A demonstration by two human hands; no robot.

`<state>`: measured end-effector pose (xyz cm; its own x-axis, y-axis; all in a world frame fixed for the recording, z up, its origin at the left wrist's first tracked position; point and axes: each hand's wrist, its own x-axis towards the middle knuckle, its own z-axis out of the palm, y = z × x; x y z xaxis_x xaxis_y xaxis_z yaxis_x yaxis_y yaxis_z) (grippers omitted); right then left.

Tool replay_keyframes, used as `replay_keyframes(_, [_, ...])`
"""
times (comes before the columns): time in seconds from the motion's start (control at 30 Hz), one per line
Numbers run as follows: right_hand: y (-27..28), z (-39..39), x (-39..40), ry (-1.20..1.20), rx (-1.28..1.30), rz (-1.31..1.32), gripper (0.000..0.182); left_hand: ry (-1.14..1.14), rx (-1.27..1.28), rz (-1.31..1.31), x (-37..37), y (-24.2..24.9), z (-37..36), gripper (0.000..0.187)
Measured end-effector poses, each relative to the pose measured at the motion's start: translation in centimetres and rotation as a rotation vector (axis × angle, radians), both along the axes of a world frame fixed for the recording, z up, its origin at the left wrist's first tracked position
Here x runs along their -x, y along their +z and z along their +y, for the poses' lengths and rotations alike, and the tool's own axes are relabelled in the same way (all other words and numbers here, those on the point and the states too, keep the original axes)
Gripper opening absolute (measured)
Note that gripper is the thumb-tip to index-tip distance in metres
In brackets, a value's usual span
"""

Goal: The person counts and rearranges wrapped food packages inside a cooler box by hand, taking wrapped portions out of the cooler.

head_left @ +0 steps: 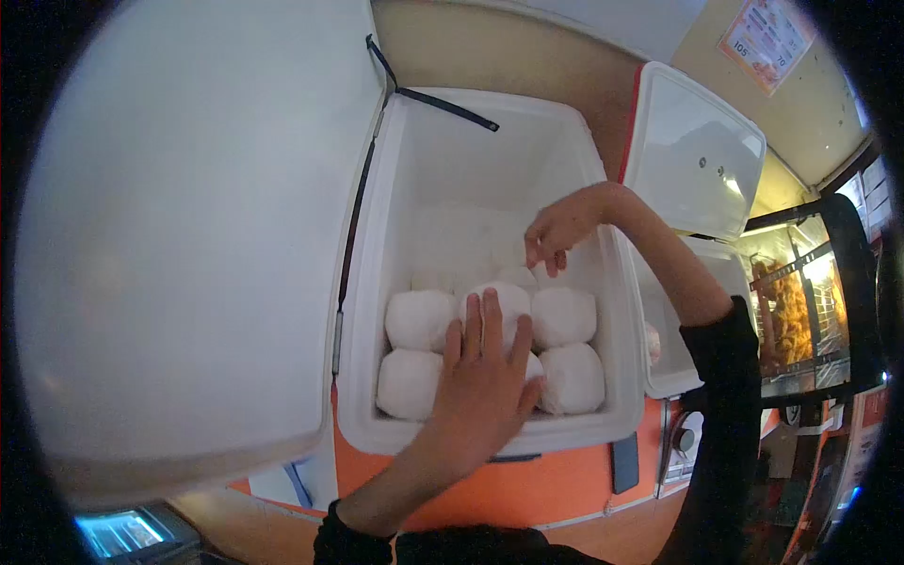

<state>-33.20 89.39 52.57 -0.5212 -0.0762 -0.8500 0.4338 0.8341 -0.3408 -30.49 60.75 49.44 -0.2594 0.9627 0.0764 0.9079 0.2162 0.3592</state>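
Observation:
Several round white bundles [421, 320] lie in rows at the near end of a deep white cooler box [490, 151]. My left hand [485, 377] rests palm down with fingers spread on a bundle in the middle column. Over the far side of the bundles, near the right wall, my right hand [558, 234] hangs with its fingers bent downward and pressed together. Whatever its fingertips may hold is too small to make out. More white bundles, partly hidden, lie behind the front rows.
The cooler's large open lid [188, 235] stands at the left. A smaller cooler [673, 348] with a raised lid [697, 151] is at the right, beside a lit food display [800, 311]. A dark phone [624, 465] lies on the orange surface [565, 485].

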Motion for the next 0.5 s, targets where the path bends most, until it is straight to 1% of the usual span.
replay_keyframes(0.03, [-0.8,0.5,1.7,-0.004,0.003,0.003,0.037,0.015,-0.007,0.018,-0.2,0.1,0.0,0.064])
replay_keyframes(0.1, [-3.7,1.3,5.4,0.050,-0.108,0.110,0.039,0.010,0.020,0.028,-0.4,-0.1,-0.2,0.065])
replay_keyframes(0.13, [-5.7,1.6,7.2,0.041,-0.111,0.154,0.040,0.030,-0.035,0.034,-0.6,-0.8,-0.3,0.064])
replay_keyframes(0.17, [-7.8,1.7,8.9,0.030,-0.112,0.197,0.041,0.032,-0.011,0.000,-0.4,0.3,-0.3,0.064])
replay_keyframes(0.2, [-9.8,1.5,10.4,0.016,-0.102,0.199,0.041,0.035,0.013,-0.034,-0.1,1.4,-0.2,0.065])
replay_keyframes(0.23, [-11.7,1.3,11.8,0.056,-0.093,0.156,0.042,0.018,0.026,-0.030,0.0,2.0,-0.1,0.065])
replay_keyframes(0.27, [-13.6,1.1,12.8,0.097,-0.081,0.109,0.044,0.071,-0.016,-0.041,-0.2,2.1,0.0,0.061])
replay_keyframes(0.3, [-15.3,0.7,13.3,0.080,-0.065,0.106,0.044,0.124,-0.057,-0.053,-0.5,1.6,0.0,0.057])
replay_keyframes(0.33, [-17.0,0.1,13.7,0.160,-0.018,0.052,0.051,0.138,-0.071,-0.207,-1.5,0.6,-0.7,0.088])
replay_keyframes(0.37, [-18.8,-0.5,13.8,0.246,0.031,-0.003,0.058,0.132,-0.058,-0.212,-2.0,0.0,-0.9,0.088])
replay_keyframes(0.4, [-20.8,-0.8,13.7,0.240,0.045,-0.007,0.058,0.080,-0.061,-0.231,-2.4,-0.3,-1.1,0.087])
replay_keyframes(0.47, [-24.5,-1.5,13.5,0.271,0.147,-0.032,0.083,-0.019,-0.073,-0.268,-3.1,-0.5,-1.3,0.085])
replay_keyframes(0.5, [-25.0,-2.2,12.9,0.270,0.158,-0.034,0.083,-0.067,-0.080,-0.287,-3.3,-0.6,-1.4,0.085])
